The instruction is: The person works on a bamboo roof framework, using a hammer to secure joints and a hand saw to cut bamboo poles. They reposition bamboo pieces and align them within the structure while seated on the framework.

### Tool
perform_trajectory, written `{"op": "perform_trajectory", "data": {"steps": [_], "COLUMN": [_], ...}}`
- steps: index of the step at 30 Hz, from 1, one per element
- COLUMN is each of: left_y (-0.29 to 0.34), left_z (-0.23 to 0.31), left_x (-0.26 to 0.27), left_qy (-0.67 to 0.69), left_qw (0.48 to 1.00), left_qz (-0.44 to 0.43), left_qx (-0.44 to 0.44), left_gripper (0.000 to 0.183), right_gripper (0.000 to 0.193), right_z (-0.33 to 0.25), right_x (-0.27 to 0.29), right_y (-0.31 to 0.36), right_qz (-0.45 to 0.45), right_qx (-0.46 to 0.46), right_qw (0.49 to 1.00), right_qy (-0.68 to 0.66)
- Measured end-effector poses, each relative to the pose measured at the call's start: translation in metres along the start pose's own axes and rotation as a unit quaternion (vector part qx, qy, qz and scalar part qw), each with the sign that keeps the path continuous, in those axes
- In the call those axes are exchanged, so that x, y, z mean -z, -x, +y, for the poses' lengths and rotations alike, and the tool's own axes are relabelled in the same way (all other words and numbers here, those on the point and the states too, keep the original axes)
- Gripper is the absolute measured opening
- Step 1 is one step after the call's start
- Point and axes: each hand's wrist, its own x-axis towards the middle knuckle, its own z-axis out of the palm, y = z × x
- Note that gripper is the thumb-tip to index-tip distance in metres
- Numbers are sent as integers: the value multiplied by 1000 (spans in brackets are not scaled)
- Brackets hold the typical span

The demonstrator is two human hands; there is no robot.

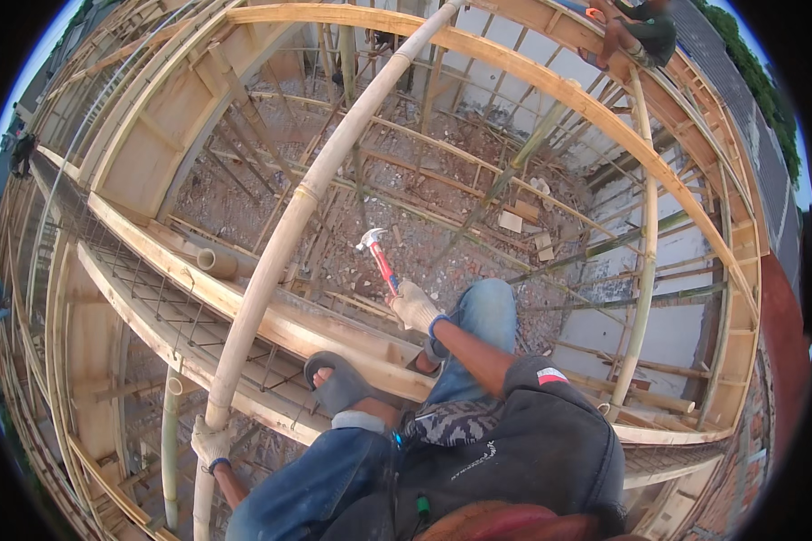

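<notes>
In a pale knit glove with a blue cuff, my right hand (415, 307) is closed round the lower handle of a claw hammer (383, 263). The hammer has a red and blue handle and a silver head that points up and away, over the open drop. My left hand (210, 442), gloved the same way, grips a thick bamboo pole (289, 216) low at the left. That pole slants from the lower left up to the top middle. Beside my sandalled foot (338, 383) runs a wooden beam form (334, 338), which the pole crosses.
Steel rebar (185, 316) lies in the trough between form boards at left. A second bamboo pole (645, 261) stands at right. Far below, bamboo props cross over a rubble floor (424, 243). Another person (648, 36) sits on the far form at top right.
</notes>
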Motion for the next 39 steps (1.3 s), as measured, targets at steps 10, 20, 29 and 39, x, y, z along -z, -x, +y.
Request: {"op": "perform_trajectory", "data": {"steps": [10,20,29,39], "left_y": [-3,40,39,49], "left_z": [3,10,11,-7], "left_x": [8,-5,4,-25], "left_qy": [210,124,67,46], "left_qw": [962,979,978,989], "left_qz": [-169,-160,-188,-132], "left_qx": [32,27,53,52], "left_gripper": [56,80,86,98], "right_gripper": [6,17,15,41], "right_z": [25,-9,-24,-58], "right_x": [49,49,23,4], "right_y": [-15,-25,-33,-48], "right_qz": [48,62,103,261], "right_qx": [-93,6,137,231], "right_qw": [952,947,940,937], "right_qy": [-288,-315,-295,28]}}
